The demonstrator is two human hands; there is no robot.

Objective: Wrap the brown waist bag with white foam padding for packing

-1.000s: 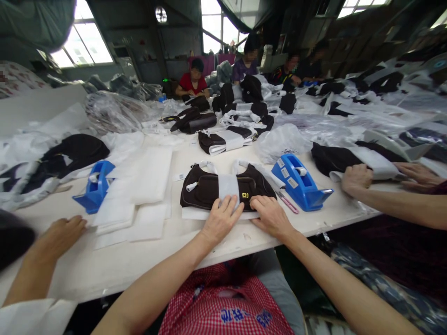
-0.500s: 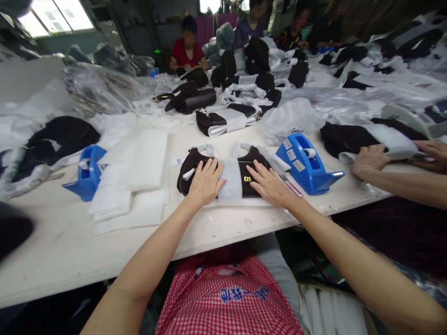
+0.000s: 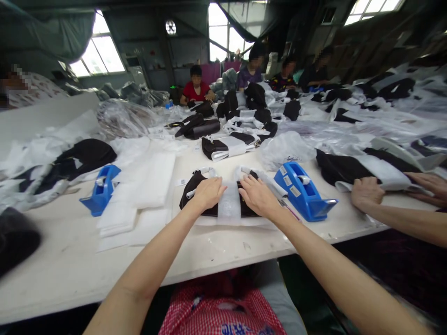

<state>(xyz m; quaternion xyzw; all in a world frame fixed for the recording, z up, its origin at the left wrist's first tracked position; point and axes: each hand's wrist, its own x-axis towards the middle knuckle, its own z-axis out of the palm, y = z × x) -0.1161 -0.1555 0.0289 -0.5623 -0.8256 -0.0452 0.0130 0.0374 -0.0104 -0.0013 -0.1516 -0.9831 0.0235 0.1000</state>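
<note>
A dark handbag (image 3: pixel 246 207) lies flat on the table in front of me, with a white foam strip (image 3: pixel 229 204) round its middle. White wrapping covers its handle (image 3: pixel 208 171). My left hand (image 3: pixel 208 192) rests palm down on the left part of the bag, fingers stretched out. On the right part lies my right hand (image 3: pixel 257 194), also flat, its fingers reaching toward the upper edge near the handle. Both palms hide much of the bag. Under its near edge a white sheet (image 3: pixel 209 221) shows.
Blue tape dispensers stand left (image 3: pixel 101 190) and right (image 3: pixel 302 190) of the bag. White foam sheets (image 3: pixel 155 181) are stacked at left. A co-worker's hands (image 3: pixel 366 191) press another wrapped bag (image 3: pixel 344 167) at right. Farther back lie more bags (image 3: pixel 228 145) and plastic; several people sit there.
The camera view has tilted up, showing more windows and wall. My hands stay on the bag; the right one has shifted toward the bag's upper edge and covers the gold emblem.
</note>
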